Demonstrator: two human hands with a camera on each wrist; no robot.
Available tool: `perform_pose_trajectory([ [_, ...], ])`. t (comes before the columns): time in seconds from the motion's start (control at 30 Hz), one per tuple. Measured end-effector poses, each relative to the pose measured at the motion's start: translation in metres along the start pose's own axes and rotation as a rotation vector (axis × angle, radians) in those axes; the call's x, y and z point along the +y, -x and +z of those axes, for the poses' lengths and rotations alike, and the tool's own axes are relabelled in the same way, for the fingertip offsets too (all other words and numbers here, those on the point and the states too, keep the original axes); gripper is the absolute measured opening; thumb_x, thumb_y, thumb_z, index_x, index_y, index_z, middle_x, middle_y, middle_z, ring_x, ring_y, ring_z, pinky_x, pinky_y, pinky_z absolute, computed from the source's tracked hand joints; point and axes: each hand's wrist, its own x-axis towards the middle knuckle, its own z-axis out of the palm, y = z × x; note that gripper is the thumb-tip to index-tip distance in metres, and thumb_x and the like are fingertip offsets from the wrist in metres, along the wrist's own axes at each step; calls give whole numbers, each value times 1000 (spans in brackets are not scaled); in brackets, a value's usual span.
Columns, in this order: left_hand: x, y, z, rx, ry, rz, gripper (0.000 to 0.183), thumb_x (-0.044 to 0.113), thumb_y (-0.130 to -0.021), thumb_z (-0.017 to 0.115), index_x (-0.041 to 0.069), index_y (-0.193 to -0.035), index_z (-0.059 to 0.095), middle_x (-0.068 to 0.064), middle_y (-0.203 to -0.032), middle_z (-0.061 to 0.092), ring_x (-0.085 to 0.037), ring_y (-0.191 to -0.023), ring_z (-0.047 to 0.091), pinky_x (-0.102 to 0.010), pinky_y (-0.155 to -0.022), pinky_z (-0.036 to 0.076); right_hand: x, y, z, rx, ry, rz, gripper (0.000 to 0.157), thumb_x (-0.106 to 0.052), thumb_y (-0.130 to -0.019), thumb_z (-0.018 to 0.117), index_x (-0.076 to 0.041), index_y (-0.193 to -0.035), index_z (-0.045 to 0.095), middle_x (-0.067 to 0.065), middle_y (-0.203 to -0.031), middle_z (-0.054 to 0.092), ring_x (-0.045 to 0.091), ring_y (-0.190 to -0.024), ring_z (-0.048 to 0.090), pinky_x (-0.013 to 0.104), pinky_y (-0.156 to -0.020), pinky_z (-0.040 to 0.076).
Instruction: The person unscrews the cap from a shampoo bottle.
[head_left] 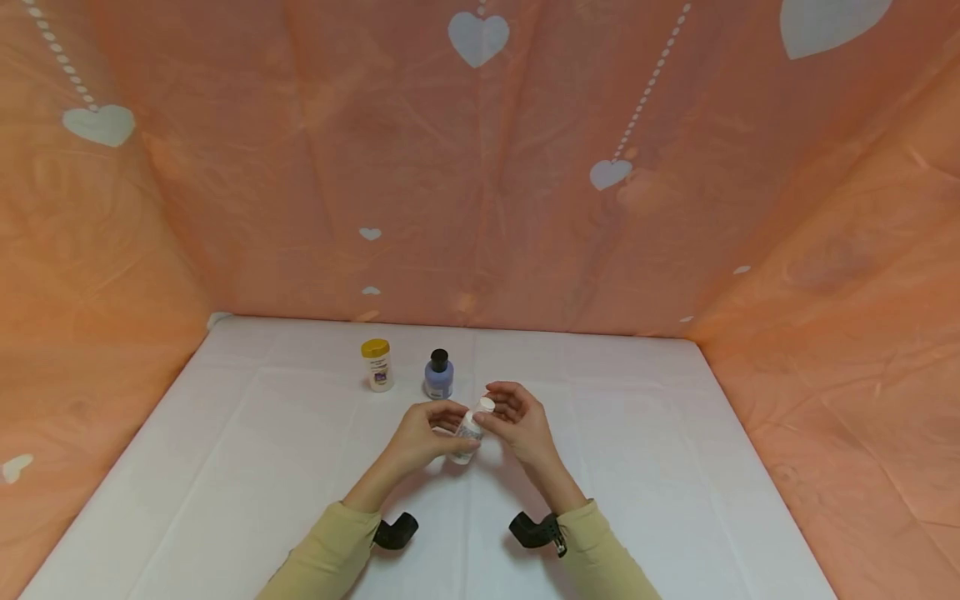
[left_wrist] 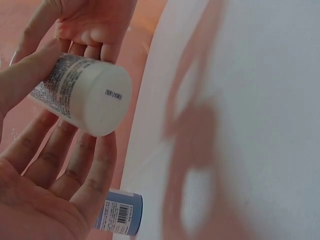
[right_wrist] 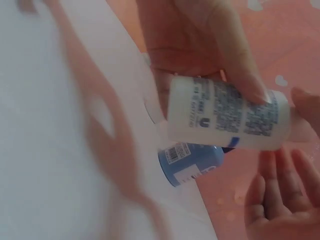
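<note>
- Left hand [head_left: 420, 433] wraps white bottle [head_left: 471, 427] body; right hand [head_left: 521, 423] pinches its cap end, bottle tilted above desk [head_left: 675, 467].
- Risk, my read: two-finger hold slips, bottle drops onto desk.
- Blue bottle [head_left: 438, 375] at 12 o'clock, yellow-capped jar [head_left: 377, 365] at 11.
- White desk cover; orange heart-print backdrop [head_left: 300, 167] all round.

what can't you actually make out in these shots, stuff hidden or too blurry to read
- White bottle: its label print is too small in the head view and blurred in both wrist views; the thumb covers part of it.
- Its cap: the right hand sits at it; whether it is screwed tight cannot be told.
- Blue bottle: its top is hidden behind the white bottle in the right wrist view.
- Yellow-capped jar: label too small, head view only.
</note>
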Motion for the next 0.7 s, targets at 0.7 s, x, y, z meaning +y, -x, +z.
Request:
perform_pose_trajectory([
  [0.7, -37, -10, 3, 31, 34, -3, 39, 2, -74, 82, -5, -109, 66, -16, -98, 69, -28, -88, 66, -30, -74, 56, 7, 4, -8, -82, -42, 30, 38, 3, -85, 69, 12, -120, 58, 23, -111, 64, 19, -99, 63, 28, -84, 53],
])
